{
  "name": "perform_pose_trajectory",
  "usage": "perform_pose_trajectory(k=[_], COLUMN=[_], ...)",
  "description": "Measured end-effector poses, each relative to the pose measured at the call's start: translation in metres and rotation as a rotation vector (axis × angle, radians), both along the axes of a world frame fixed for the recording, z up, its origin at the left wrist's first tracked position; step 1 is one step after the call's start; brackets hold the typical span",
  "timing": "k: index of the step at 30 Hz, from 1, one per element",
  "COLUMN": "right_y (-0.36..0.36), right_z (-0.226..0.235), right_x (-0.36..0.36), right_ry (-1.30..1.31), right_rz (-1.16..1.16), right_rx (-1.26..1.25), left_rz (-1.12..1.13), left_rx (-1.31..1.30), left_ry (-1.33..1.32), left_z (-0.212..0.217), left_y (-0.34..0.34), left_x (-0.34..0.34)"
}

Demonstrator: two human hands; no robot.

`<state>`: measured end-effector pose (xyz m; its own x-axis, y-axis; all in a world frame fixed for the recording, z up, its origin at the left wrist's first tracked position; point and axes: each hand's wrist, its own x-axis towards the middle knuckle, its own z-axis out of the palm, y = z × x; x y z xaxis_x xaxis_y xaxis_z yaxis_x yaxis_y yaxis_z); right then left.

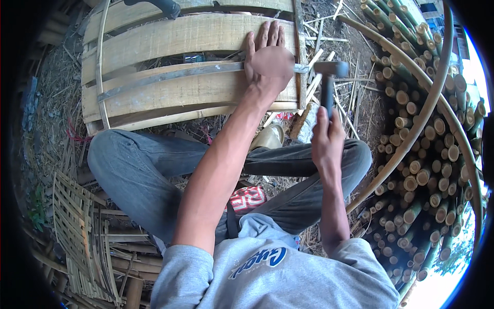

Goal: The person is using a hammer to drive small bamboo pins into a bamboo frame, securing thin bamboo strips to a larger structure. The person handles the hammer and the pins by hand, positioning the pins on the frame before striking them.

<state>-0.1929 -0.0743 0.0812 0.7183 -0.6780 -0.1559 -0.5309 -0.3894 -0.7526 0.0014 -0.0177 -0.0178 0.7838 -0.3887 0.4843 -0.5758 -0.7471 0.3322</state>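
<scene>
My left hand lies flat across the slats of a low wooden bench-like frame, fingers stretched out and pointing away from me. Under its palm runs a long grey flat strip, which crosses the slats and sticks out past the frame's right edge. A blurred patch covers the back of this hand. My right hand is closed around the dark handle of a hammer. The hammer's head, smeared by motion, is beside the strip's right end; whether they touch I cannot tell.
Stacked bamboo poles fill the right side, with a long bent pole in front. Woven bamboo slats lie at the lower left. A rough block sits by the frame's near right corner. A dark curved object rests on the frame.
</scene>
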Motion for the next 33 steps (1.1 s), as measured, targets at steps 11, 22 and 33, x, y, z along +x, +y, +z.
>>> perform_pose_trajectory(k=[11, 22, 33], right_y=[0.006, 0.001, -0.050], right_z=[-0.007, 0.003, -0.043], right_x=[0.016, -0.001, 0.078], right_ry=[0.137, -0.303, -0.210], right_rz=[0.084, -0.099, -0.108], right_rx=[-0.142, 0.105, -0.102], left_rz=[0.007, -0.013, -0.001], left_rx=[-0.032, 0.033, 0.016], left_ry=[0.026, 0.021, -0.014], left_z=[0.003, 0.003, 0.007], left_y=[-0.005, -0.002, -0.001], left_x=[0.008, 0.001, -0.001])
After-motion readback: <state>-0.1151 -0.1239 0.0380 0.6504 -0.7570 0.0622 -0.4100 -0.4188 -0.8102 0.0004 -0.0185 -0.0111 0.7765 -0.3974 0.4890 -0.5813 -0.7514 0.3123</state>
